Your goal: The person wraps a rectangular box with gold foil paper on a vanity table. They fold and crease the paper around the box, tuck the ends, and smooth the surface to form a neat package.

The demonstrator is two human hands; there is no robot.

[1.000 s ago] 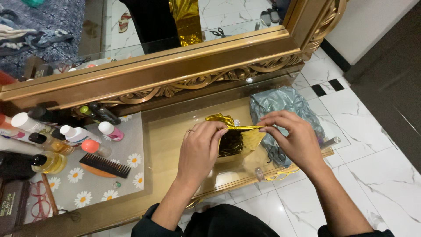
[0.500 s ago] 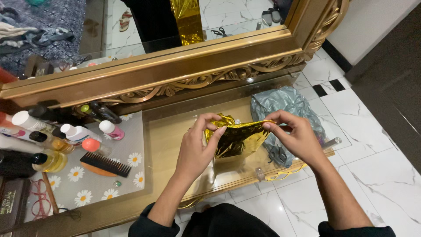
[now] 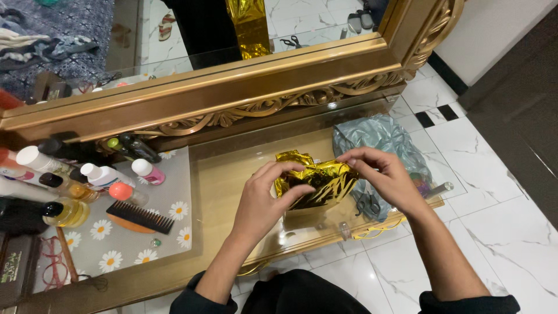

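Pinched between left hand (image 3: 264, 200) and right hand (image 3: 386, 177): crinkled, shiny gold foil balloon (image 3: 317, 180), long axis running left to right, just above the glass counter (image 3: 232, 186). Beyond the balloon, crumpled grey-blue plastic bag (image 3: 378, 136); farther still, carved gilt mirror frame (image 3: 232, 96).

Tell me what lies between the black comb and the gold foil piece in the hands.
In the head view, between the black comb and the gold foil piece lie the daisy-print mat's edge, bare glass tabletop, and the left hand.
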